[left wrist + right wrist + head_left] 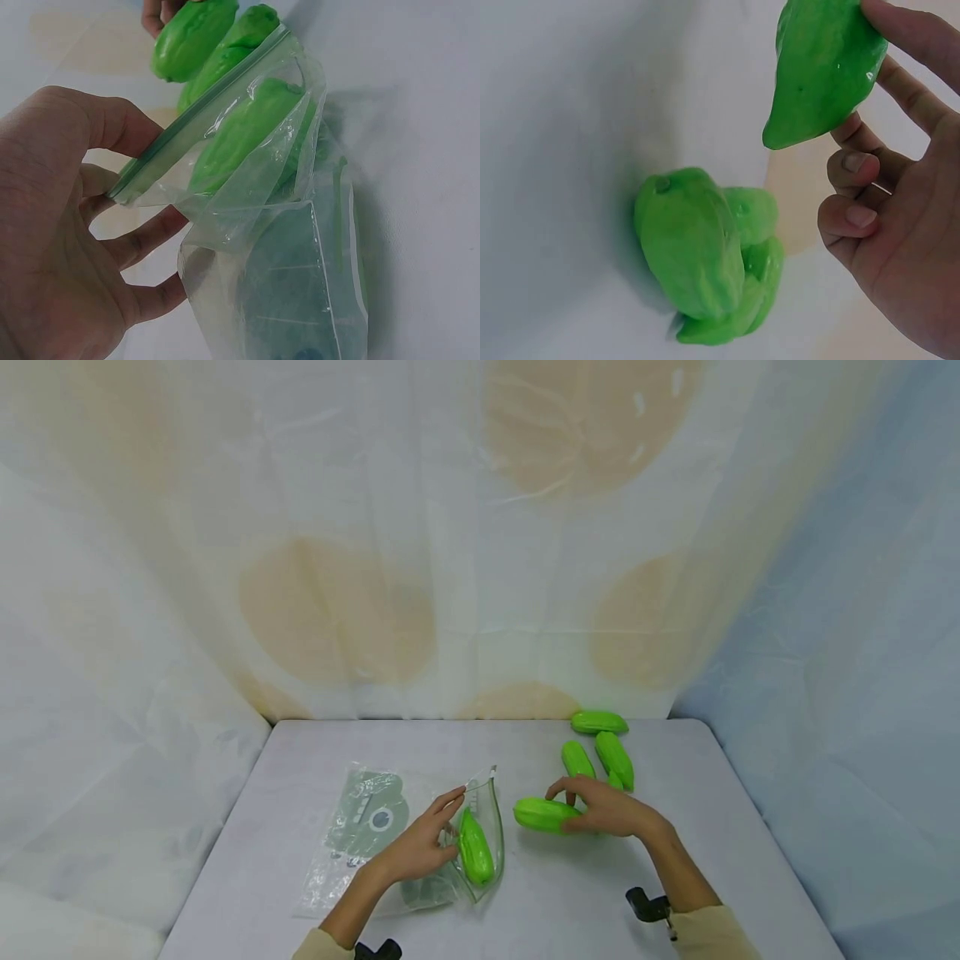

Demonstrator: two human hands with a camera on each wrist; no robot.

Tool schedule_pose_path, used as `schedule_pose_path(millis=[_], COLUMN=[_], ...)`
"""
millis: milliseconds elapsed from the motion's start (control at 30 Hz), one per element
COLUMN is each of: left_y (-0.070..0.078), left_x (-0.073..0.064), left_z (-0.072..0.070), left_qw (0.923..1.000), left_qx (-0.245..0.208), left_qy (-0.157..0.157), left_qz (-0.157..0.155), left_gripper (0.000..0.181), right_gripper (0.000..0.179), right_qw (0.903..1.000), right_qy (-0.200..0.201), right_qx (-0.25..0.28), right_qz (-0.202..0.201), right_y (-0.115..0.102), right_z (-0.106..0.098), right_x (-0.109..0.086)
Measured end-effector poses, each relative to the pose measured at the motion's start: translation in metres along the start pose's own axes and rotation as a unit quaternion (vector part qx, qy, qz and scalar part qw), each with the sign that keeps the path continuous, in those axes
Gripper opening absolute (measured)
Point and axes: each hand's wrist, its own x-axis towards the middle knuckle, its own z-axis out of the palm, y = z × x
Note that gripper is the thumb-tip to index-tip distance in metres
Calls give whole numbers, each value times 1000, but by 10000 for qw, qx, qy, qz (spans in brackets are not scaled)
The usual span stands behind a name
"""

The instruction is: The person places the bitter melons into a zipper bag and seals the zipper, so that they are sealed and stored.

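My left hand (pixel 422 847) pinches the green zip edge of a clear zip bag (pixel 217 103) between thumb and fingers. Inside the bag lies a glossy, bright green, elongated fruit (pixel 476 850), seen through the plastic. To the right of the bag, my right hand (pixel 611 810) holds another green fruit (pixel 821 75) with a pointed end, gripped by thumb and fingertips. In the head view this held fruit (pixel 538 815) is nearly level, its blunt end towards the bag. The ring and little fingers of the right hand curl loosely below it.
Several more green fruits (pixel 615 760) lie grouped at the back right of the white table (pixel 555 902). Flat clear plastic packaging with a pale green print (pixel 371 814) lies left of the bag. Patterned curtains (pixel 480 568) hang behind the table and at its sides.
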Motion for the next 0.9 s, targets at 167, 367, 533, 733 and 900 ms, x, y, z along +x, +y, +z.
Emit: schedule_pose_path(millis=[167, 367, 533, 733, 900], left_y=[0, -2, -3, -2, -1], left_x=[0, 1, 1, 1, 1], left_z=[0, 0, 1, 1, 0], left_qw=[10000, 10000, 10000, 10000, 10000], left_qx=[69, -57, 8, 15, -29], left_qy=[2, -3, -13, -15, -45], left_qz=[3, 41, 71, 34, -10], left_gripper=[78, 78, 78, 78, 78], right_gripper=[40, 42, 43, 41, 42], right_qw=[9999, 9999, 9998, 9991, 9986], right_qy=[-13, 7, 84, 302, 436], right_qx=[-127, -100, -166, -299, -294], right_qz=[-111, -89, -80, -92, -38], right_y=[-3, -7, -10, -12, -14], right_z=[10, 22, 34, 47, 55], right_x=[7, 15, 22, 28, 32])
